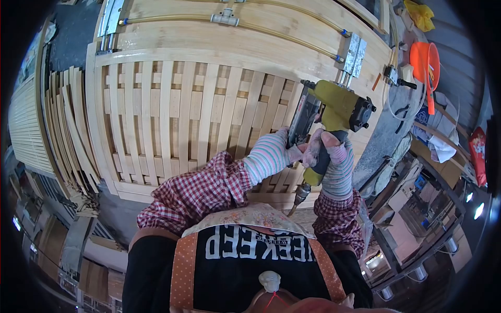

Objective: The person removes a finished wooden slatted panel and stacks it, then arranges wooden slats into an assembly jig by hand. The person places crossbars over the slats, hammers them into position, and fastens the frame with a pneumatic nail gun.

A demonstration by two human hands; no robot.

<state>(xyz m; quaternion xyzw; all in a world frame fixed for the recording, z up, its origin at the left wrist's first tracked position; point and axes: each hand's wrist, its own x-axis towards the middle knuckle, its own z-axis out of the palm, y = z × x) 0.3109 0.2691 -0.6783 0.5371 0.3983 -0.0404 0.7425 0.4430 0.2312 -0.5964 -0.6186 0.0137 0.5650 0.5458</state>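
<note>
Clasping a nail gun (336, 104), right grip (333, 148) wraps handle (340, 135), left grip (286, 147) pinches magazine (301, 122); a slackened hold could dent the slats (166, 104).

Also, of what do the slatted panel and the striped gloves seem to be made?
Slatted panel: probably wood or bamboo, smooth and apparently unpainted; its pale tan tone varies between slats.

Striped gloves: likely knitted fabric, matte; they fit closely and wrinkle softly.

Single head-worn fisheye view, facing down and forward over wearer's chest (235, 276), slatted panel (208, 94) close below
</note>
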